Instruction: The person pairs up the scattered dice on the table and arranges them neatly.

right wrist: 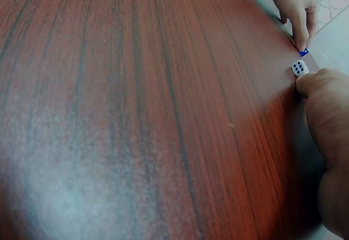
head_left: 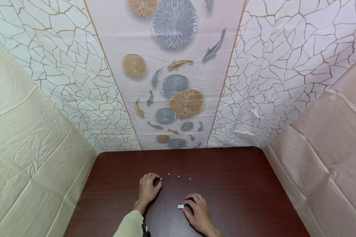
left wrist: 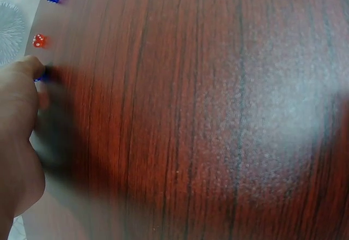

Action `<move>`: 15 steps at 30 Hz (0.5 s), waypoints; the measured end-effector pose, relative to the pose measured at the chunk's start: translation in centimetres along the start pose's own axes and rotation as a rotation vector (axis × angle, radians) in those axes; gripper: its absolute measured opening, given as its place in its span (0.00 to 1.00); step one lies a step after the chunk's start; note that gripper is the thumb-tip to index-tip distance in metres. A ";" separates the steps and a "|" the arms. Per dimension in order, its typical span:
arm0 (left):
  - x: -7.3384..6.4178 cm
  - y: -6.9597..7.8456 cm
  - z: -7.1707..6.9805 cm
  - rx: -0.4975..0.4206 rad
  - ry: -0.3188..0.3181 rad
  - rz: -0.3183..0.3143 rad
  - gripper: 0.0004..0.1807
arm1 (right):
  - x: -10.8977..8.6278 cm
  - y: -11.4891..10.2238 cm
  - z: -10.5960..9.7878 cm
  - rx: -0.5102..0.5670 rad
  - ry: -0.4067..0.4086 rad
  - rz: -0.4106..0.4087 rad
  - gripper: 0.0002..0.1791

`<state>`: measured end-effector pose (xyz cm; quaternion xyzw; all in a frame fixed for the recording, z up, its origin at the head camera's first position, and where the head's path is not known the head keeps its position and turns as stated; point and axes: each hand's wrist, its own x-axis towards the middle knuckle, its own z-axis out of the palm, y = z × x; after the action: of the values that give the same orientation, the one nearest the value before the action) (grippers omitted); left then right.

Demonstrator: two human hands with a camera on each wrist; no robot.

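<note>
At the left end of a loose row on the table, my left hand (head_left: 148,187) pinches a blue die (head_left: 161,179) between thumb and finger. In the left wrist view this blue die is mostly hidden by the thumb. To its right lie a red die (head_left: 168,174), another blue die (head_left: 178,177) and another red die (head_left: 190,179), untouched. Closer to me, my right hand (head_left: 198,212) holds a white die (head_left: 182,206) at its fingertips. A second white die (head_left: 179,207) sits against its left side. The right wrist view shows dark pips on a white die (right wrist: 298,68) beside the thumb.
The dice are on a dark red-brown wood-grain table (head_left: 234,184) with rounded far corners. A patterned cloth (head_left: 178,131) hangs behind the far edge. Beige cloth walls (head_left: 41,148) stand along both sides.
</note>
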<state>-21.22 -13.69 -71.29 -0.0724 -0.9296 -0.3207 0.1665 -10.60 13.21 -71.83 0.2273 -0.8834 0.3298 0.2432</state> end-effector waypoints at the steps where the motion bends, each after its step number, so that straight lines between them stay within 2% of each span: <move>1: 0.0 0.0 0.0 0.004 0.003 0.002 0.10 | 0.0 0.0 0.0 0.000 0.002 -0.002 0.17; 15: 0.1 0.3 -0.1 -0.005 -0.005 -0.012 0.09 | 0.0 0.1 0.0 -0.008 0.012 -0.017 0.17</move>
<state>-21.18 -13.52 -71.02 -0.0680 -0.9297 -0.3236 0.1621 -10.61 13.29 -71.86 0.2319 -0.8813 0.3254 0.2523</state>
